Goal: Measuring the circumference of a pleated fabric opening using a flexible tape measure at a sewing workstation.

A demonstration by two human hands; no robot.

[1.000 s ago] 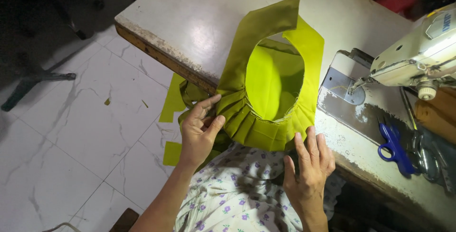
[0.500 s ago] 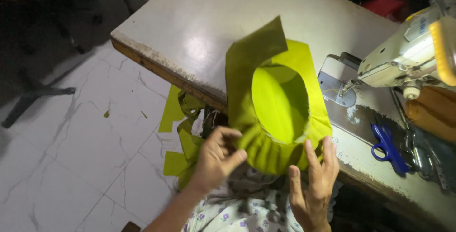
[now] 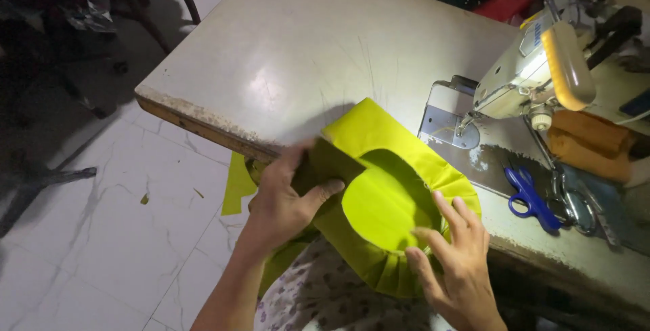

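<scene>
Left hand (image 3: 288,199) pinches the lime fabric piece (image 3: 386,202); right hand (image 3: 453,256), fingers spread, presses its gathered edge. Piece not yet under the sewing machine (image 3: 535,73) on the surface (image 3: 305,53).

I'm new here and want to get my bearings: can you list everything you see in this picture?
fabric piece: one, lime green, pleated along its near edge, lying over the near edge of the table
sewing machine: one, off-white with a yellow wheel, right end of the table
scissors: one, blue handles, on the table below the machine
table: one, pale grey top with a worn edge
folded cloth: orange-brown, right of the machine; count unclear
floor: white marbled tiles, at left
left hand: gripping the fabric's left side
right hand: fingers on the pleated edge
</scene>
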